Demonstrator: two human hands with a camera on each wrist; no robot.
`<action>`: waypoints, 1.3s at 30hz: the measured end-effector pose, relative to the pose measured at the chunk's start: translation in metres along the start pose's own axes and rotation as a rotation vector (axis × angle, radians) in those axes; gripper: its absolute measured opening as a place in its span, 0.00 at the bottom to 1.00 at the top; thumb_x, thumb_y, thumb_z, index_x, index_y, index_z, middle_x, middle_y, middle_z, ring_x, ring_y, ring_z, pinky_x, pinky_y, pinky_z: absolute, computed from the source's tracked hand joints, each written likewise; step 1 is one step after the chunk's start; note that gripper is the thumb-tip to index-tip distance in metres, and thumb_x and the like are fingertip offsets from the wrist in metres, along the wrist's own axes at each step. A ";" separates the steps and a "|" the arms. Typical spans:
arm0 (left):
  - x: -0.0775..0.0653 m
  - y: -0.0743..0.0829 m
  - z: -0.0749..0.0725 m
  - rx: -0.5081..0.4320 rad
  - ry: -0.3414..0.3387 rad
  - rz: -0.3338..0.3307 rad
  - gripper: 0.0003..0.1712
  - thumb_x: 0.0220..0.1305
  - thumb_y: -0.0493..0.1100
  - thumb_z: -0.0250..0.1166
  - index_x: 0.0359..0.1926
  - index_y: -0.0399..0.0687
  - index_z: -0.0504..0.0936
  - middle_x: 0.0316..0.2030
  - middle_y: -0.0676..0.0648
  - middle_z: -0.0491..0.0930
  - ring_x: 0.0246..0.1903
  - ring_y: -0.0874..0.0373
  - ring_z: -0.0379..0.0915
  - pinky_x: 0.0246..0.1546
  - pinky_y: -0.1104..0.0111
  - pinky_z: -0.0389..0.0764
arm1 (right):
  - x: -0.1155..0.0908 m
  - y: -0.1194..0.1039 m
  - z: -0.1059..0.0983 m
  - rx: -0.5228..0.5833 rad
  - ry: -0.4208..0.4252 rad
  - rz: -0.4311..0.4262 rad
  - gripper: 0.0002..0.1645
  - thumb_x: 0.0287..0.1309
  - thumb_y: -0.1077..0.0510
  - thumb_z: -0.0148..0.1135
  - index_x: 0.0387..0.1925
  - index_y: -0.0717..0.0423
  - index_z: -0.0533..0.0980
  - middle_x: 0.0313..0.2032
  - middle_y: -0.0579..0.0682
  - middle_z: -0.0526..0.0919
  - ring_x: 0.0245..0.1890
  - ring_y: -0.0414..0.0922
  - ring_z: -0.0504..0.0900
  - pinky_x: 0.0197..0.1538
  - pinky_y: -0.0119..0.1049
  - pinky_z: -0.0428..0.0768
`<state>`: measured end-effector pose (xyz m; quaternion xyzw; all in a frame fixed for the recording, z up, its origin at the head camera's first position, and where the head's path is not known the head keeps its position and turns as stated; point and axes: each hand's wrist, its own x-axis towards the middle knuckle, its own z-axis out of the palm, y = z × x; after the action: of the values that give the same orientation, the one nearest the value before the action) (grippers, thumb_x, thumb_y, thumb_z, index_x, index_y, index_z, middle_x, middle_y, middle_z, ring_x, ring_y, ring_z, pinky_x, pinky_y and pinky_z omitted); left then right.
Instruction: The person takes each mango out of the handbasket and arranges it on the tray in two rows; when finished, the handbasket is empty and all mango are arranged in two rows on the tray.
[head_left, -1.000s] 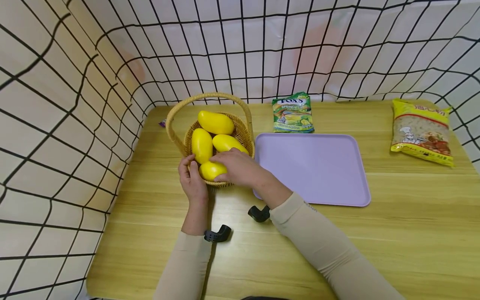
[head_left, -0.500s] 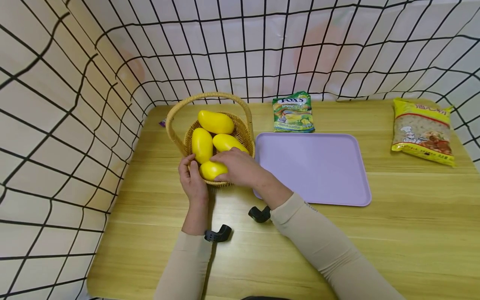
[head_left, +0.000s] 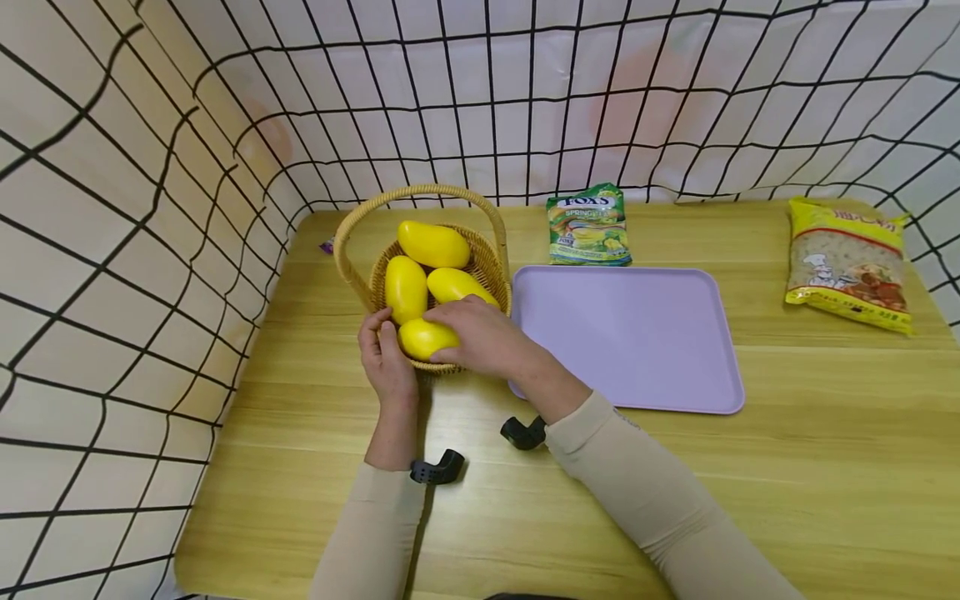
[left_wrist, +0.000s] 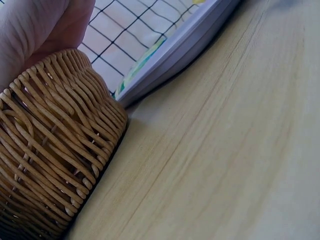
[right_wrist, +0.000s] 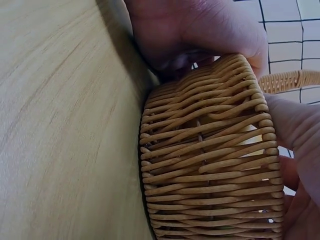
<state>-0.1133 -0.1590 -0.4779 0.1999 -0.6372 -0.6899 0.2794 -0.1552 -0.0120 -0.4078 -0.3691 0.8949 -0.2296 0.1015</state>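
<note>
A wicker basket [head_left: 491, 267] with a tall arched handle stands left of centre and holds several yellow mangoes. My left hand [head_left: 386, 358] grips its front left side, thumb at the rim. Reaching in over the front right rim, my right hand [head_left: 483, 337] holds the nearest mango [head_left: 426, 339] between thumb and fingers. Behind it lie a left mango [head_left: 406, 289], a right mango [head_left: 459, 285] and a back mango [head_left: 433, 244]. In the right wrist view the woven wall [right_wrist: 210, 165] hides most of the mangoes, and my right fingers reach behind the rim.
A flat lilac tray [head_left: 626, 333] lies just right of the basket. Behind it is a green candy bag [head_left: 588, 227]. A yellow-ended food packet [head_left: 847, 267] lies far right, and a small purple thing [head_left: 327, 246] left of the basket. Black netting borders the table.
The nearest mango has turned very slightly under my right hand, and a little more of it shows. My left hand and the basket stay in place.
</note>
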 end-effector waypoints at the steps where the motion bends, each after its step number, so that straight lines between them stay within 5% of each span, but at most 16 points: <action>1: 0.000 0.000 0.000 -0.003 -0.001 0.001 0.17 0.75 0.41 0.50 0.55 0.35 0.77 0.60 0.47 0.73 0.64 0.58 0.66 0.65 0.67 0.67 | -0.001 0.000 0.000 0.004 0.004 -0.002 0.35 0.63 0.45 0.70 0.68 0.54 0.74 0.66 0.48 0.79 0.69 0.45 0.74 0.75 0.43 0.62; 26: 0.002 -0.002 -0.002 0.028 0.009 0.041 0.15 0.76 0.40 0.49 0.52 0.36 0.78 0.60 0.43 0.74 0.70 0.56 0.63 0.75 0.63 0.58 | -0.032 -0.011 -0.016 0.309 0.323 0.065 0.42 0.56 0.45 0.76 0.70 0.44 0.70 0.66 0.49 0.70 0.66 0.49 0.72 0.70 0.52 0.72; 33: 0.002 -0.002 -0.001 0.013 -0.030 0.026 0.16 0.77 0.42 0.49 0.54 0.36 0.77 0.63 0.41 0.70 0.70 0.55 0.61 0.74 0.61 0.58 | -0.042 -0.011 -0.023 0.356 0.333 0.158 0.45 0.53 0.40 0.76 0.71 0.41 0.70 0.69 0.47 0.74 0.68 0.50 0.70 0.68 0.55 0.71; 39: 0.002 -0.001 0.000 0.014 -0.028 0.008 0.17 0.77 0.41 0.48 0.56 0.33 0.75 0.65 0.40 0.69 0.72 0.53 0.59 0.76 0.59 0.57 | -0.050 -0.003 -0.024 0.424 0.329 0.215 0.47 0.49 0.39 0.78 0.71 0.36 0.70 0.63 0.46 0.72 0.60 0.49 0.72 0.63 0.55 0.74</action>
<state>-0.1144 -0.1601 -0.4784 0.1898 -0.6465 -0.6871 0.2718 -0.1265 0.0297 -0.3848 -0.2006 0.8653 -0.4562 0.0536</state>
